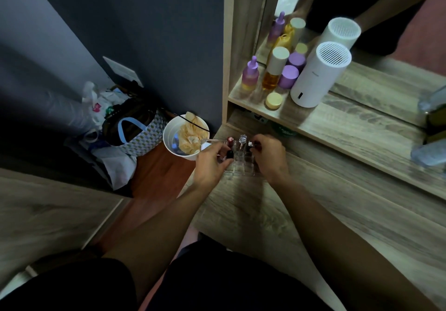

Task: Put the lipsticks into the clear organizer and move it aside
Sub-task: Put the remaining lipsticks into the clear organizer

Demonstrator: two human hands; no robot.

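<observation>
The clear organizer (pixel 241 164) sits on the wooden table near its left edge, between my two hands. Several lipsticks stand in its slots: a red-capped one (pixel 230 141), a clear-topped one (pixel 242 140) and a black-capped one (pixel 229 154). My left hand (pixel 211 163) grips the organizer's left side, fingers curled by the black-capped lipstick. My right hand (pixel 269 157) is closed around a silver-topped lipstick (pixel 251 144) at the organizer's right rear slots.
A white bin (pixel 169 139) with crumpled paper stands on the floor just left of the table edge, beside bags. On the raised shelf are purple and amber bottles (pixel 271 74), a yellow jar (pixel 274 100) and a white cylinder device (pixel 316 76) before a mirror.
</observation>
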